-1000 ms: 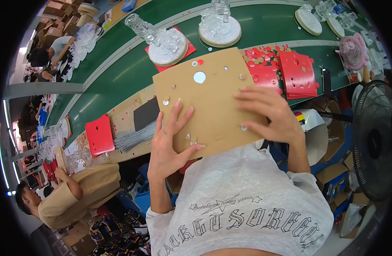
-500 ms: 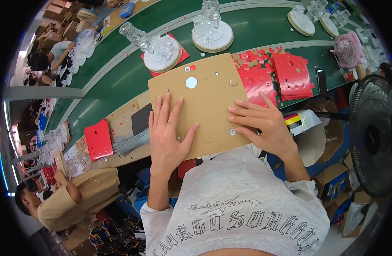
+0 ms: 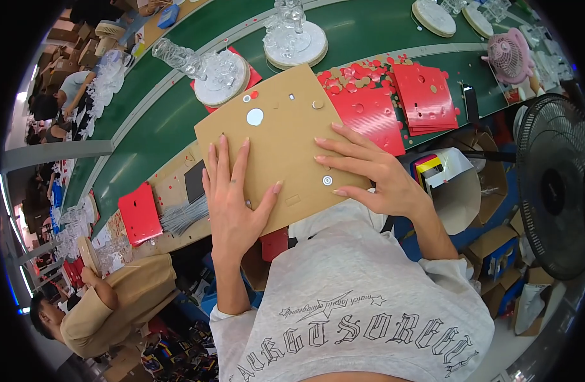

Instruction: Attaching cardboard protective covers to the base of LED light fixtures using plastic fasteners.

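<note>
Currently, a brown cardboard sheet (image 3: 283, 149) is touched from above by the left hand (image 3: 232, 207) and right hand (image 3: 388, 181), fingers loosely spread, nothing gripped. A round silvery piece (image 3: 327, 181) is seen beside the right thumb's tip; red sheets (image 3: 369, 121) are laid beyond the right fingers.

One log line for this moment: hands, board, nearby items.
left hand: spread on brown board | right hand: spread on board's right side | nearby: red sheets, pink fan
</note>
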Motion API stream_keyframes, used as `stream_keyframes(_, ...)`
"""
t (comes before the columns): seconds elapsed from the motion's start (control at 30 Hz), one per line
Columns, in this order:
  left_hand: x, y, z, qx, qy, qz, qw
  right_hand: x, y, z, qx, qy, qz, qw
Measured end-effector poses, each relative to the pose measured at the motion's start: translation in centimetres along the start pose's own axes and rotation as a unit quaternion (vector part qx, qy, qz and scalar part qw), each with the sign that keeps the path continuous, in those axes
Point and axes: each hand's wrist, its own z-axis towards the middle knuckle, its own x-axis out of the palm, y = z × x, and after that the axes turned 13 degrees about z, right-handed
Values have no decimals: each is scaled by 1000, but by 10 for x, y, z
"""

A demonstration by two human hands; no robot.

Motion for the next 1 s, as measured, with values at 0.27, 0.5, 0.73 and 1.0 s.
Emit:
stream_keyframes(0.27,2,-11,2,-49,-18,14,999,-8,-10,5,-37,-74,-63,995)
stream_keyframes(0.5,3,-7,-2,-55,-49,12,997,-9,-9,11,-183,-34,-194,963)
stream_keyframes(0.73,-8,-11,-2,-10,-50,73,996,-6,-11,40,-113,-114,-199,967)
stream_keyframes(1.0,4,-1,6,-66,-81,10,994,9,-29,73,-86,-69,-315,943)
